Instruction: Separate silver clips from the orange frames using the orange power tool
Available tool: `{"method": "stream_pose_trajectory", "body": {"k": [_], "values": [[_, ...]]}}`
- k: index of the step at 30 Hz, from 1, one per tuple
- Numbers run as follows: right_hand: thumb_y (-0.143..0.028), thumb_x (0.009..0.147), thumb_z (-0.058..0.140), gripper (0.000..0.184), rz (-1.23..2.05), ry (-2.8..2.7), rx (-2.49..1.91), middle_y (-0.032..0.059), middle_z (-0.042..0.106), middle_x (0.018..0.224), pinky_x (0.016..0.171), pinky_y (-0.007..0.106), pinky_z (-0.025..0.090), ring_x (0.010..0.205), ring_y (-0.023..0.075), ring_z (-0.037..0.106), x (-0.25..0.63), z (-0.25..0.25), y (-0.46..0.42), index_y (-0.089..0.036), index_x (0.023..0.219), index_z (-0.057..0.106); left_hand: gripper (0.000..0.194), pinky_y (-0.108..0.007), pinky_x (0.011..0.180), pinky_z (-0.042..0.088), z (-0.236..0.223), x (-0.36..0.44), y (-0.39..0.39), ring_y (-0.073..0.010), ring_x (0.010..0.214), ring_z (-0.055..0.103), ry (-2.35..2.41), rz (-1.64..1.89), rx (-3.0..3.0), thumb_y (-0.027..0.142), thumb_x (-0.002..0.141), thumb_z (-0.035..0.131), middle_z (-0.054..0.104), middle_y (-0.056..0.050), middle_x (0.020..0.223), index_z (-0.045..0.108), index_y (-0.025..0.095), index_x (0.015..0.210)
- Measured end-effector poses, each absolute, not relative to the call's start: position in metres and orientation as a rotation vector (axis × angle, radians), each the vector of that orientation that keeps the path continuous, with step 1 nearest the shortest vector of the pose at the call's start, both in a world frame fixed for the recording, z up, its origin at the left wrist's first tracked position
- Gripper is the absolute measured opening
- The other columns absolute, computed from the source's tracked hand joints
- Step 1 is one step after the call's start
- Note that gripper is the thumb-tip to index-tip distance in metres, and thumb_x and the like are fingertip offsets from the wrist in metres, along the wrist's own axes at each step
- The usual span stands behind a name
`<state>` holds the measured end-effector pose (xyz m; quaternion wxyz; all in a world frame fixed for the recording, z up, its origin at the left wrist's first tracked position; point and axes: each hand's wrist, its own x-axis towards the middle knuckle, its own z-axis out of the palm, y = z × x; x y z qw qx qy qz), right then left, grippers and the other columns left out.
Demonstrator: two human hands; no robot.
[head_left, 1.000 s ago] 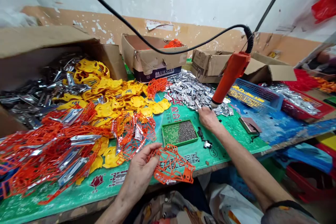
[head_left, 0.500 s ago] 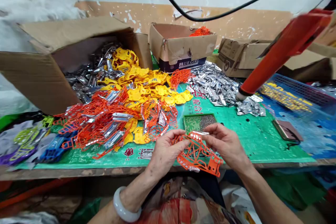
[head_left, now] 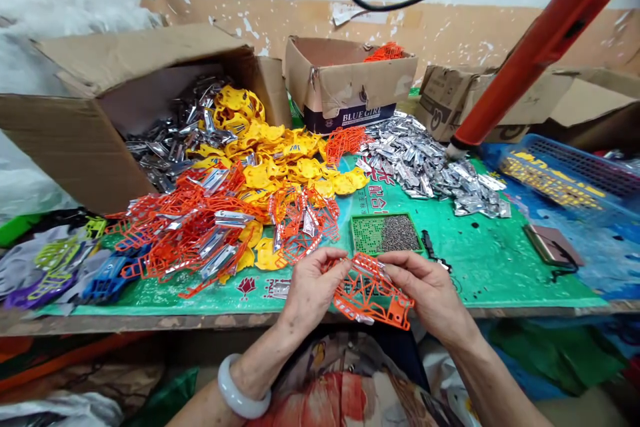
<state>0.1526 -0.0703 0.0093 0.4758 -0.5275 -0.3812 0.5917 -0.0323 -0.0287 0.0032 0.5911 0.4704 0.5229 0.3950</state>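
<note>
An orange plastic lattice frame (head_left: 373,303) hangs between my two hands, just in front of the table edge. My left hand (head_left: 313,290) pinches its upper left part between thumb and fingers. My right hand (head_left: 430,290) is closed on the upper right edge, where a shiny silver metal piece lies along the frame; my fingertips partly hide it. More silver bits show on the frame's lower edge. Just beyond my hands sits a green tray (head_left: 367,235) with small dark screws (head_left: 400,233) heaped in its right part.
Orange frames (head_left: 185,227) and yellow plastic parts (head_left: 285,160) are piled left. Silver metal pieces (head_left: 415,157) lie heaped at centre right. A red-orange powered screwdriver (head_left: 540,57) hangs above them. Cardboard boxes (head_left: 350,83) line the back; a blue basket (head_left: 585,160) stands right.
My right fingers have come down onto the frame's edge with the silver piece, which stuck up before. The frame has tilted slightly. The screwdriver hangs a little higher in view.
</note>
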Motion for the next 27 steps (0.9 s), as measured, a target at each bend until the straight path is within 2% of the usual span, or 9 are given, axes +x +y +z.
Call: {"method": "stream_pose_trajectory", "body": {"k": [8, 16, 23, 27], "values": [[-0.024, 0.071, 0.074, 0.025, 1.581, -0.913, -1.097, 0.0034, 0.071, 0.091, 0.076, 0.026, 0.05, 0.082, 0.0138, 0.065, 0.151, 0.013, -0.071, -0.021, 0.095, 0.068, 0.021, -0.026, 0.062, 0.047, 0.001, -0.03, -0.029, -0.015, 0.063, 0.058, 1.266, 0.904, 1.211, 0.033, 0.073, 0.064, 0.066, -0.003, 0.072, 0.066, 0.014, 0.083], [-0.022, 0.069, 0.076, 0.017, 1.487, -0.962, -1.128, 0.0023, 0.069, 0.09, 0.075, 0.025, 0.049, 0.082, 0.0127, 0.062, 0.154, 0.004, -0.07, -0.02, 0.085, 0.068, 0.014, -0.027, 0.068, 0.045, 0.006, -0.028, -0.029, -0.0166, 0.074, 0.058, 1.282, 0.95, 1.46, 0.025, 0.076, 0.059, 0.063, -0.005, 0.079, 0.067, 0.014, 0.077], [-0.024, 0.067, 0.077, 0.015, 1.517, -0.927, -1.154, 0.0004, 0.068, 0.083, 0.07, 0.023, 0.048, 0.075, 0.0112, 0.061, 0.15, 0.005, -0.071, -0.019, 0.077, 0.066, 0.018, -0.028, 0.071, 0.042, 0.025, -0.037, -0.03, -0.0174, 0.077, 0.058, 1.293, 0.715, 1.975, 0.017, 0.08, 0.049, 0.065, -0.004, 0.08, 0.066, 0.016, 0.075], [-0.022, 0.068, 0.077, 0.015, 1.578, -0.907, -1.125, -0.0005, 0.067, 0.08, 0.067, 0.023, 0.047, 0.072, 0.0102, 0.061, 0.15, 0.004, -0.073, -0.019, 0.076, 0.065, 0.023, -0.027, 0.069, 0.043, 0.04, -0.045, -0.027, -0.0177, 0.078, 0.059, 1.19, 0.506, 2.042, 0.018, 0.078, 0.049, 0.068, -0.004, 0.084, 0.07, 0.017, 0.087]]}}
